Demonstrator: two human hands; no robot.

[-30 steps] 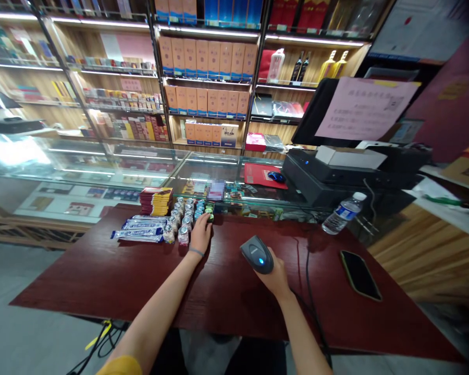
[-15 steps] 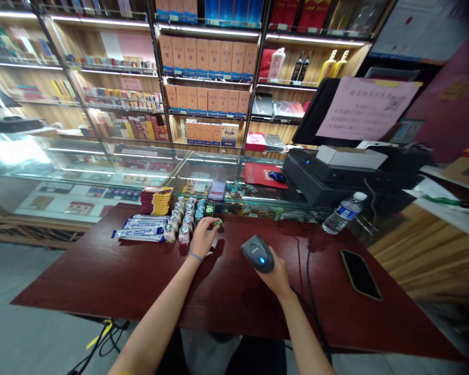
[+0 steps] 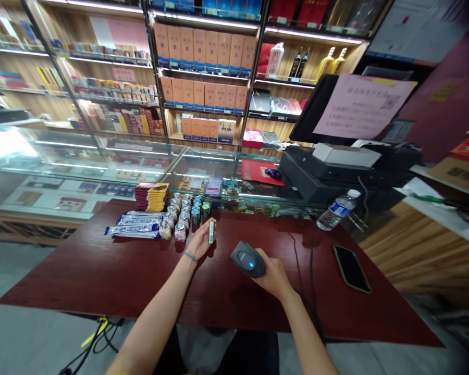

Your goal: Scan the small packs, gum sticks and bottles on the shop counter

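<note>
My left hand (image 3: pixel 200 241) is turned partly palm up and grips a small green-and-white pack (image 3: pixel 211 232), its long face showing; its exact kind is too small to tell. In my right hand (image 3: pixel 274 273) is a dark barcode scanner (image 3: pixel 248 259) with a lit blue light, its head toward the left hand. Just beyond the left hand stand rows of small round jars (image 3: pixel 180 231) with shiny lids. Beside them are green and teal cylinders (image 3: pixel 205 210). Blue-and-white long packets (image 3: pixel 136 225) lie left of the jars, with a stack of yellow-and-maroon packs (image 3: pixel 152 197) behind.
The dark red table (image 3: pixel 82 271) fronts a glass display counter (image 3: pixel 140 156). A phone (image 3: pixel 352 269) and a water bottle (image 3: pixel 338 210) are at the right. Behind them stand a monitor (image 3: pixel 312 112) and a mouse (image 3: pixel 273 173). A black cable (image 3: pixel 311 281) crosses the table.
My left hand has turned over, bringing the green-and-white pack's long face into view. The scanner has moved slightly left, closer to the pack. The whole view has shifted a little.
</note>
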